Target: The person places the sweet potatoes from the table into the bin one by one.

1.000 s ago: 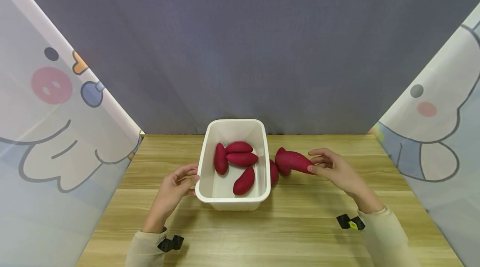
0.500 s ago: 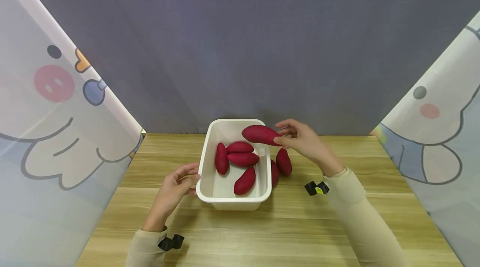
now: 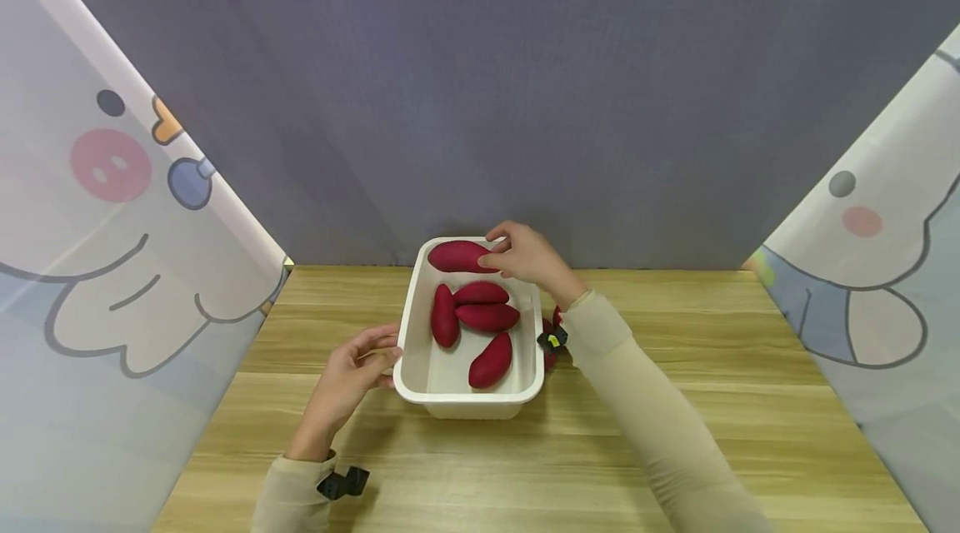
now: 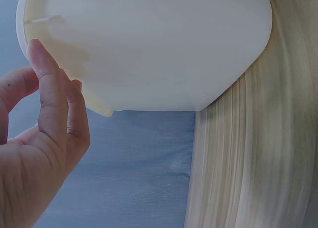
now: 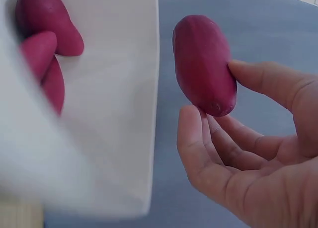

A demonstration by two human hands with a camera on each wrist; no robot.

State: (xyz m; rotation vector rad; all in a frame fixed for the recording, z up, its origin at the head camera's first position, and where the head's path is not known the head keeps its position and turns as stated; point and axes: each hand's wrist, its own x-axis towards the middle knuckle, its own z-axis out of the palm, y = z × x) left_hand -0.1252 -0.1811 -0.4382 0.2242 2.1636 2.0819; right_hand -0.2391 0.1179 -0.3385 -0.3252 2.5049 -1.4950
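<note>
Right grip (image 3: 529,256) at one end of a leftward-pointing red sweet potato (image 3: 456,256)

- I see a crimson tuber (image 3: 456,256) raised crosswise at the far end of the white bin (image 3: 472,410).
- Four inner tubers (image 3: 490,361) lie inside, three clustered.
- Two outer tubers (image 3: 551,361) sit alongside, partly hidden.

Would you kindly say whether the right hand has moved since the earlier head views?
Yes: the right hand moved left, to the far-right corner of the white bin.
</note>
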